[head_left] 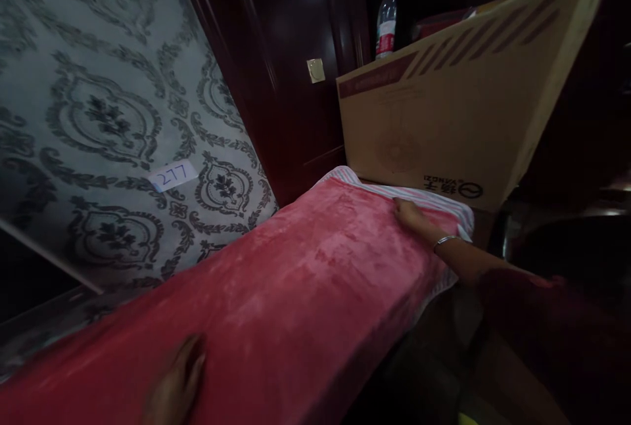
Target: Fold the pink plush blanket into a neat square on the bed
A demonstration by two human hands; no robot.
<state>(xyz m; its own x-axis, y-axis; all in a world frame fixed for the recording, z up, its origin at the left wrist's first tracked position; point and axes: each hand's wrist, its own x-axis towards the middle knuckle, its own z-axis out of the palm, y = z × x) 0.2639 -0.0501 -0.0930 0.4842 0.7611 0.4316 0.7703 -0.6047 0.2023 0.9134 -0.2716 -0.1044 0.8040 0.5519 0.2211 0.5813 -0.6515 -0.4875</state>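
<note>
A long red plush cloth (296, 293) lies spread over a striped pink and white towel (458, 215) on a raised surface. My right hand (411, 216), with a metal bangle on its wrist, rests flat on the far right end of the cloth, fingers stretched out and together. My left hand (177, 382) lies flat on the near end of the cloth at the bottom of the view, fingers extended. Neither hand holds anything.
A large cardboard box (444, 110) stands just beyond the cloth's far end. A plastic water bottle (386, 21) sits behind it. Patterned grey wallpaper with a paper label reading 277 (172, 175) fills the left. A dark wooden door (296, 50) is behind.
</note>
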